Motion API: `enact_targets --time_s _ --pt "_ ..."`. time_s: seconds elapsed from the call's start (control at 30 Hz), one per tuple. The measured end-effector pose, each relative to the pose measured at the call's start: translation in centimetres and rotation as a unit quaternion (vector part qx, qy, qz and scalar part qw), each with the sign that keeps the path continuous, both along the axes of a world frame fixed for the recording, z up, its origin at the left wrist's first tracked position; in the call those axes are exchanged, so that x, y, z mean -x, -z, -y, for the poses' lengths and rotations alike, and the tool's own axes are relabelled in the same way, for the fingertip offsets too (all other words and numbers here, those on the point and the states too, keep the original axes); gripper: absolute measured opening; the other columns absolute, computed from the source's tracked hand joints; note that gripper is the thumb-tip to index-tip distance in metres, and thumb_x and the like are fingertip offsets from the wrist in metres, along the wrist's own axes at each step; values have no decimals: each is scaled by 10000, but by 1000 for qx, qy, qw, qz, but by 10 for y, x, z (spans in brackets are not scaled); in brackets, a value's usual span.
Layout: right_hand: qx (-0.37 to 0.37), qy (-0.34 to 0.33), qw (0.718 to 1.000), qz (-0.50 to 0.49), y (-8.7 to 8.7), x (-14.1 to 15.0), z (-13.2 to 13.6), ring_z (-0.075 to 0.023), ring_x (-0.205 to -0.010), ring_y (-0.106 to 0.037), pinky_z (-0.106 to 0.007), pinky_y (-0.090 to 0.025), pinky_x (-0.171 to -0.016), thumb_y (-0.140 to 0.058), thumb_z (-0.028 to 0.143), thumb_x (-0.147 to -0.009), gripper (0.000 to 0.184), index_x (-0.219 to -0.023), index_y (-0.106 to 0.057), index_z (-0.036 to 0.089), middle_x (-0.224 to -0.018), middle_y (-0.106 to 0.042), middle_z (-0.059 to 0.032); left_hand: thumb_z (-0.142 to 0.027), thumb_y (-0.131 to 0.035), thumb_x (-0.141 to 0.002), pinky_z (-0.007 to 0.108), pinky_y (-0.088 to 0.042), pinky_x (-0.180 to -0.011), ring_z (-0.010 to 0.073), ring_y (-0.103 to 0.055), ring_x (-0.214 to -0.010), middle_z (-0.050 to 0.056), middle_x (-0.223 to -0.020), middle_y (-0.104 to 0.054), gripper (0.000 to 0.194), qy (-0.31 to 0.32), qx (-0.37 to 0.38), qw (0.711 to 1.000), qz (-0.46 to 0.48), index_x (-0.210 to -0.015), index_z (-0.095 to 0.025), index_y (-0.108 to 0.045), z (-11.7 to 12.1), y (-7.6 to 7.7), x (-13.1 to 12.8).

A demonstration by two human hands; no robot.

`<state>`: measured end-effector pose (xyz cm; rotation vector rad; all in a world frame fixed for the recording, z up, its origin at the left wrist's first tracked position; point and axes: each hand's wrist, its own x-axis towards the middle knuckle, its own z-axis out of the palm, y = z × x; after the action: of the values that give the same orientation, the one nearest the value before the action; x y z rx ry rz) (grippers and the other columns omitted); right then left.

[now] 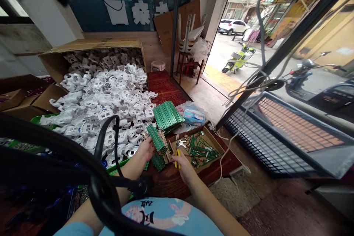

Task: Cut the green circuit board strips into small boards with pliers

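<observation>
My left hand [145, 149] is closed on a strip of green circuit boards [156, 138] held over the red-brown table [166, 177]. My right hand [184, 162] grips yellow-handled cutters [177, 156], their tip close to the lower end of the strip. More green boards [158, 162] lie under the hands. A bigger stack of green board strips [167, 115] rests just beyond. A low cardboard tray [211, 132] to the right of the hands holds green offcuts [200, 150].
A large heap of white plastic housings [102, 99] spills from a cardboard box [91, 46] at the left. A tissue pack [193, 115] lies behind the tray. Black cable and headgear [105, 143] cross the near left. A metal grate [276, 132] and the open doorway are at the right.
</observation>
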<state>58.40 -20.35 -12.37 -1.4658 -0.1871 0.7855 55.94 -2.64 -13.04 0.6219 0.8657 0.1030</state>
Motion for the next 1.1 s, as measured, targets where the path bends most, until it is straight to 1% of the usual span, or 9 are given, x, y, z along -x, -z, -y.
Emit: enact_targets --time_s 0.1,0.23,0.33,0.43,0.53,0.67,0.87,0.97,1.1 --pt "9 -20 999 -31 -2 -4 16 -154 -707 -522 -271 -415 -677 -475 286 -640 523 -1147 -439 163 -822 -541 -33 -207 -452 -798 285 -381 -607 150 -518 -529 23 -605 -605 113 -9 -30 999 -11 -788 -148 -548 5 2 1" --pt "18 -113 990 -79 -2 1 35 -139 -662 -506 -253 -395 -616 -565 303 -617 541 -1132 -487 161 -747 -539 -11 -243 -473 -805 240 -377 -607 126 -528 -584 15 -727 -631 118 -33 -61 998 -5 -869 -174 -545 5 1 6" --pt "13 -156 982 -103 -3 11 44 -126 -657 -501 -234 -379 -586 -596 335 -623 517 -1102 -517 160 -736 -541 -12 -274 -468 -821 234 -394 -603 110 -544 -594 4 -804 -628 135 -44 -63 997 26 -924 -208 -523 3 -6 12" --pt "-27 -186 969 -159 -7 20 50 -129 -675 -505 -222 -372 -545 -590 341 -643 502 -1112 -510 183 -761 -523 -15 -263 -455 -833 243 -413 -569 96 -532 -525 0 -740 -606 113 -35 -54 995 81 -911 -201 -507 4 -16 17" --pt "-48 -185 966 -175 -12 21 52 -134 -687 -499 -215 -367 -509 -592 326 -634 522 -1134 -496 209 -797 -498 -16 -275 -501 -810 230 -407 -525 84 -511 -473 -21 -658 -566 111 -33 -63 993 92 -889 -196 -494 8 -22 18" --pt "-29 -178 977 -110 -17 15 54 -109 -652 -460 -202 -338 -500 -593 317 -640 517 -1135 -491 210 -800 -498 -13 -291 -611 -727 220 -408 -517 72 -493 -464 -57 -623 -506 209 -51 -101 990 87 -846 -202 -464 12 -26 16" --pt "13 -174 982 -74 -21 11 54 -104 -619 -442 -212 -324 -502 -582 333 -656 397 -1020 -514 191 -778 -514 -9 -343 -666 -655 207 -404 -539 62 -471 -517 -41 -695 -492 300 -54 -160 981 99 -847 -195 -489 14 -30 14" --pt "15 -176 983 -55 -22 11 52 -111 -642 -449 -213 -333 -509 -562 332 -680 335 -977 -526 182 -783 -514 -17 -367 -678 -634 204 -399 -543 60 -453 -535 -36 -712 -470 321 -47 -182 976 111 -835 -189 -501 16 -29 16" --pt "11 -182 982 -46 -22 11 50 -105 -643 -446 -208 -329 -506 -552 337 -703 327 -985 -521 176 -779 -510 -16 -388 -673 -635 215 -403 -562 62 -452 -555 -36 -725 -448 336 -39 -187 975 112 -841 -191 -497 17 -27 19"
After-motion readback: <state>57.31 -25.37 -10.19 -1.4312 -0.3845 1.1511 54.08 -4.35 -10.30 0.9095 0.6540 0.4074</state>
